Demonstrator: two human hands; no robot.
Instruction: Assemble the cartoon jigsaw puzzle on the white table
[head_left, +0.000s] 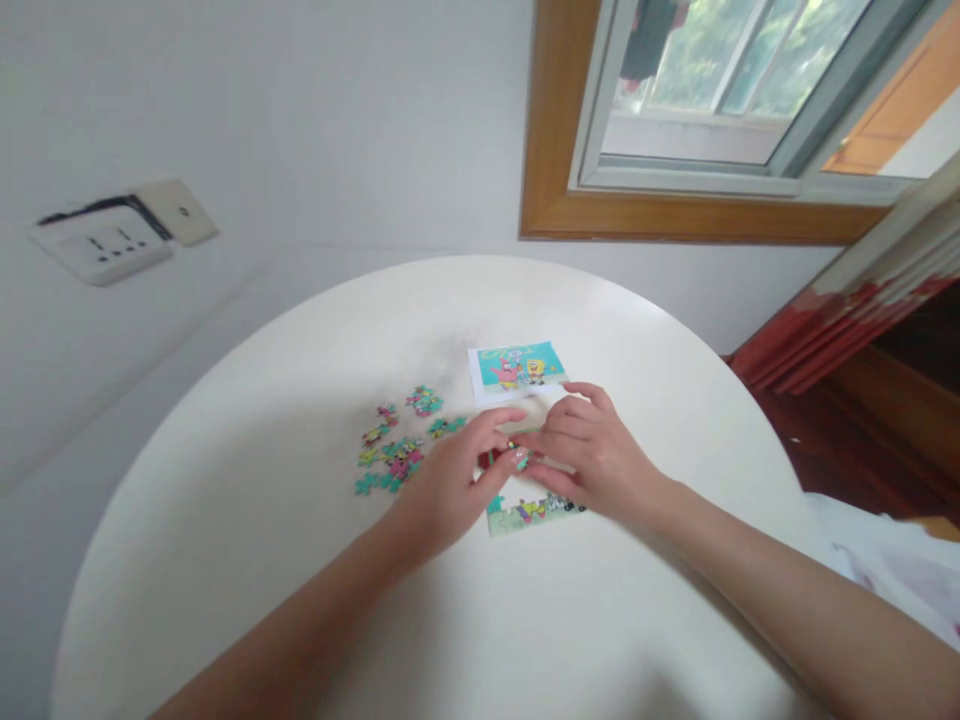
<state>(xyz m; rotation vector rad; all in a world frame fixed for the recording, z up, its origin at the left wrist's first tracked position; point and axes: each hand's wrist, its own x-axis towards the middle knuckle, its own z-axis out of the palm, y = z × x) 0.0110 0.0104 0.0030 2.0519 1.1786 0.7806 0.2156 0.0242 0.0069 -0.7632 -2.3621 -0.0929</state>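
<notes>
Pinching perhaps a puzzle piece (523,462), fingers (551,443) meet inside table's edge (480,264).

Left forearm (322,610): at seven o'clock, bare, slim, tapering
Left hand (450,475): bare, slender fingers (499,415), thumbnail (519,453) with a pale shine
Right forearm (787,590): at four o'clock, bare, tapering likewise
Right hand (600,450): bare, similarly slender, outlines slightly blurred

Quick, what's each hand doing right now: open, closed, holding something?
Left hand: partly curled, thumb at a small puzzle piece; whether it grips it cannot be told.
Right hand: fingers bent beside the same piece; grip cannot be told.
</notes>
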